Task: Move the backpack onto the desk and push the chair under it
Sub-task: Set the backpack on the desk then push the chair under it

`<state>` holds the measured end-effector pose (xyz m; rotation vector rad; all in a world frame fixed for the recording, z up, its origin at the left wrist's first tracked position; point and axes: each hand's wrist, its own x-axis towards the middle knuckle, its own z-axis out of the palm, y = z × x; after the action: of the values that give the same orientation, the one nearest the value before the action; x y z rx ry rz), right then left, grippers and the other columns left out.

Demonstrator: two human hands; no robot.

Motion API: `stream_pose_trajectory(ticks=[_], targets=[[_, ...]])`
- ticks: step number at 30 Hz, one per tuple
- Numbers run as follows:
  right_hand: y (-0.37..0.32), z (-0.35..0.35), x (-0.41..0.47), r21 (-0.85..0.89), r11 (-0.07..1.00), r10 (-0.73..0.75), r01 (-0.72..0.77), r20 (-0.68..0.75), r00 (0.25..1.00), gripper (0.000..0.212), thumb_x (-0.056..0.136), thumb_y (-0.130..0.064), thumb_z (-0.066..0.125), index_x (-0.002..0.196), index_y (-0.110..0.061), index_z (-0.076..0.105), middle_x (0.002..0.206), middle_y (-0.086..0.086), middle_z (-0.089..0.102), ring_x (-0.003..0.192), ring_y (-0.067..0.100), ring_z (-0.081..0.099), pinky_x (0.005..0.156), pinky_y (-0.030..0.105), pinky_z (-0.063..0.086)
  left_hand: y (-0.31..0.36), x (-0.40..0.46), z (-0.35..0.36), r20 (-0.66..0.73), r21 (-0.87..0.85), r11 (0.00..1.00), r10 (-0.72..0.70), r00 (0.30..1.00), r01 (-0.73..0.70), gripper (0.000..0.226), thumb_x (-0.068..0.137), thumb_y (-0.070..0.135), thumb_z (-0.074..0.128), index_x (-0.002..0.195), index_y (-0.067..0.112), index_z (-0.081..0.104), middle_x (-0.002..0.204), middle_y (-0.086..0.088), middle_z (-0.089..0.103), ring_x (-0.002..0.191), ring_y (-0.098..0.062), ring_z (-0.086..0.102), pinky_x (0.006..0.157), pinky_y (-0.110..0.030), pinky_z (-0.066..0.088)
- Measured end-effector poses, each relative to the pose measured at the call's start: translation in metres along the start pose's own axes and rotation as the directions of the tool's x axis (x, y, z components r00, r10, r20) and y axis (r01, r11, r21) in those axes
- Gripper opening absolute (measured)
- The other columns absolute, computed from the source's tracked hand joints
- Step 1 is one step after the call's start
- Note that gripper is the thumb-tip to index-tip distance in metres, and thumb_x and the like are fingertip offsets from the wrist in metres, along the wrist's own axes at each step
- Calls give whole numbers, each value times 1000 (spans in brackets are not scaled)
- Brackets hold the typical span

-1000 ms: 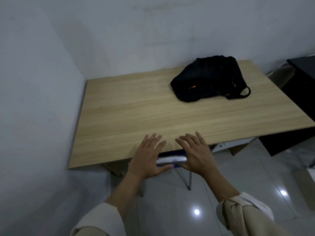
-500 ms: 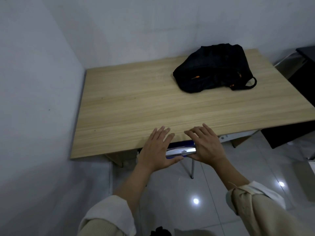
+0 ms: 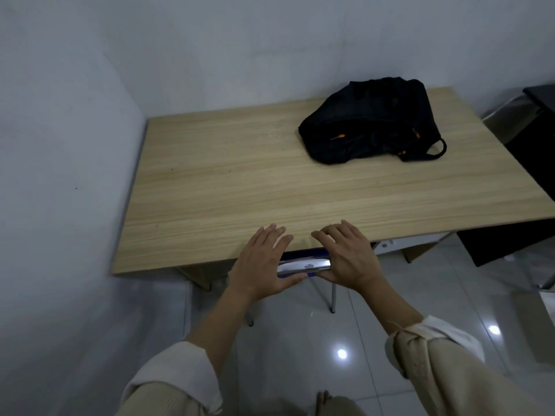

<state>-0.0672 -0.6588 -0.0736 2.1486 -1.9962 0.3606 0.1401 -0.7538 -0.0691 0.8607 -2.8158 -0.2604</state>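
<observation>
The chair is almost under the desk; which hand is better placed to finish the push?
Neither clearly. The left hand and right hand lie flat on the chair's shiny top rail, side by side. The right sits nearer the visible rail's middle, so slightly right.

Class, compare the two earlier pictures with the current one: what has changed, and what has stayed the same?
Little has changed. Both hands, left and right, stay spread flat on the chair back at the desk edge, with no clear further slide. The backpack lies where it was; only the camera shifted.
</observation>
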Motion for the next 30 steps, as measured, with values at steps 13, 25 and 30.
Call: stream_pose_trajectory(ticks=[13,25,30], targets=[[-6,-3,-9,-8,1000,25,-25,78,997,53,66,-54,75,102,-17,65,83,1,67,76,24,62,64,33,49,16,-4,-3,54,152,984,-107,993,98,91,75,81,38,136,14,45,146,-14,44,141,-32,30,119,-52,18],[-12,-16,-20,132,987,67,-94,199,978,47,83,-37,67,123,-15,56,99,6,67,88,28,61,69,35,42,76,-53,13,-99,178,902,-382,919,394,81,80,29,72,146,14,28,153,-18,32,143,-40,24,115,-60,22],[-39,-26,-68,123,965,217,-231,116,969,69,80,-19,70,142,-12,43,139,12,52,132,36,45,116,56,26,94,-84,9,-84,140,901,-403,911,411,86,80,14,63,150,14,15,159,-18,14,146,-40,11,117,-58,19]])
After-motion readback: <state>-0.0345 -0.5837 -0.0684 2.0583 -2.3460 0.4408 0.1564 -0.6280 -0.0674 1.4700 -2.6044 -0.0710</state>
